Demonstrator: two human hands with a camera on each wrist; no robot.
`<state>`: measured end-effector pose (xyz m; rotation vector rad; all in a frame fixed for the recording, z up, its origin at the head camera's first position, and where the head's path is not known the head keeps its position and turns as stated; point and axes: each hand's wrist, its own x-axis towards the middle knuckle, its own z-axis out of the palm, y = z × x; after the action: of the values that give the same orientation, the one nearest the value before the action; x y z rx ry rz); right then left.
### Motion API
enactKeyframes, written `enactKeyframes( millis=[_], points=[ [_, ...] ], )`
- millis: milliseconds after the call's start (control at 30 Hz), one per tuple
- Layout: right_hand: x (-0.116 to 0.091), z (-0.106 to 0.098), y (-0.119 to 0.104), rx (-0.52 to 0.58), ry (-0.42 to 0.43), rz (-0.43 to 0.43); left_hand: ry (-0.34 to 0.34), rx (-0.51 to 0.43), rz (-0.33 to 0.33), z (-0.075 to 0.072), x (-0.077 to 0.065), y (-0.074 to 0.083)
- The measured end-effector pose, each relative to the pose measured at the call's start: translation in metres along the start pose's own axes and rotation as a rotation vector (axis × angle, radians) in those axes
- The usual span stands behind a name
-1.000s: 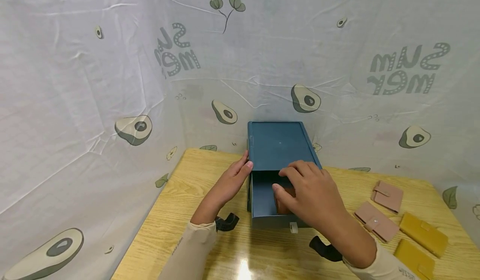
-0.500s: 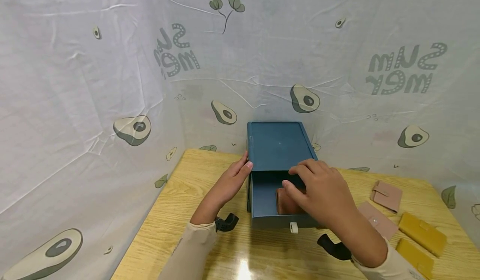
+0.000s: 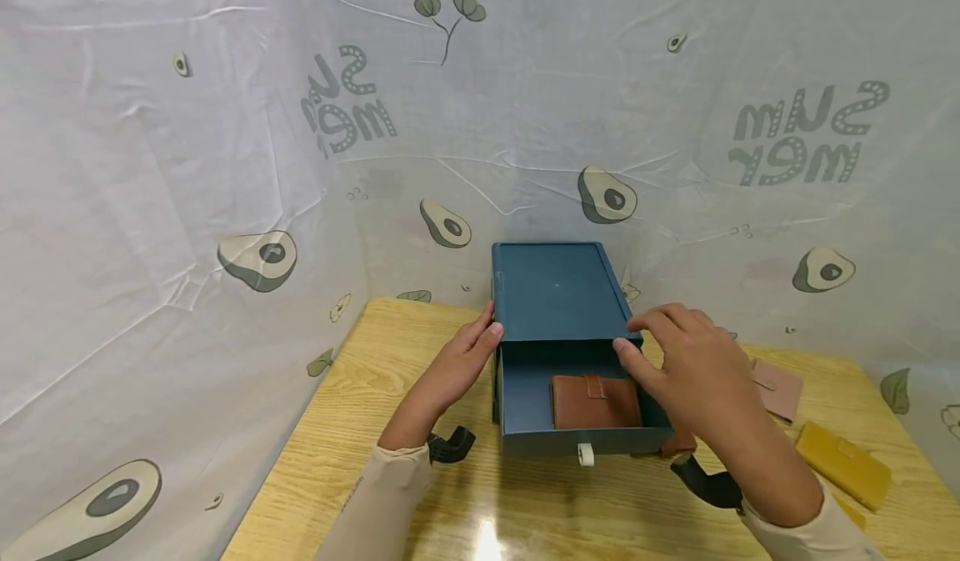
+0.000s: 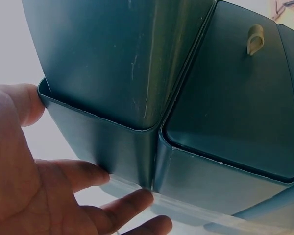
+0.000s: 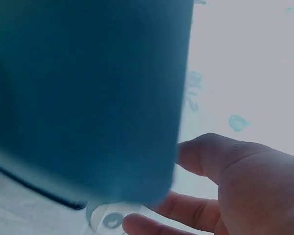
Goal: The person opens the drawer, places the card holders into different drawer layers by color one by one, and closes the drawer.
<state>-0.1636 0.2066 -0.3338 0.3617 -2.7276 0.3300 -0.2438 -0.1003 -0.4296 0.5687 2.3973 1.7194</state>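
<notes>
A blue drawer unit [image 3: 558,290] stands against the cloth backdrop with its upper drawer [image 3: 536,443] pulled out. Inside that drawer lies a brown wallet [image 3: 596,404] with a strap, toward the right. My left hand [image 3: 450,369] rests against the unit's left side; in the left wrist view its fingers lie along the blue side wall [image 4: 108,142]. My right hand [image 3: 697,373], thumb and fingers apart and holding nothing, is at the unit's right front corner. It partly covers the drawer's right wall. In the right wrist view the blue drawer [image 5: 112,98] looms blurred beside the thumb.
Another brown item [image 3: 678,443] shows just right of the drawer, mostly hidden by the right hand. Farther right on the wooden table [image 3: 352,428] lie a pink wallet [image 3: 776,388] and a yellow wallet [image 3: 843,465]. A white pull loop [image 3: 586,454] hangs on the drawer front.
My right hand has moved right from over the drawer to its right edge, uncovering the brown wallet and now covering one pink wallet. The left hand stays in place.
</notes>
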Motion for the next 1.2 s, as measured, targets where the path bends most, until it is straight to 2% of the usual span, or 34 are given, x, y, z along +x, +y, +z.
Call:
enactKeyframes(
  millis=[267, 533, 667, 1067, 1200],
  points=[
    [-0.004, 0.004, 0.028, -0.018, 0.012, 0.043, -0.001, 0.008, 0.002, 0.000, 0.001, -0.001],
    [-0.007, 0.023, 0.060, 0.005, -0.097, 0.160, -0.007, 0.011, -0.003, 0.000, 0.002, -0.001],
    [-0.011, 0.037, 0.071, 0.006, -0.131, 0.191, -0.005, 0.014, -0.003, 0.000, 0.002, -0.001],
    [-0.022, 0.079, 0.085, 0.004, -0.285, 0.248, -0.006, 0.015, 0.007, 0.000, 0.001, 0.000],
    [-0.027, 0.091, 0.087, 0.020, -0.331, 0.234, -0.006, 0.016, 0.007, -0.001, 0.001, 0.000]
  ],
)
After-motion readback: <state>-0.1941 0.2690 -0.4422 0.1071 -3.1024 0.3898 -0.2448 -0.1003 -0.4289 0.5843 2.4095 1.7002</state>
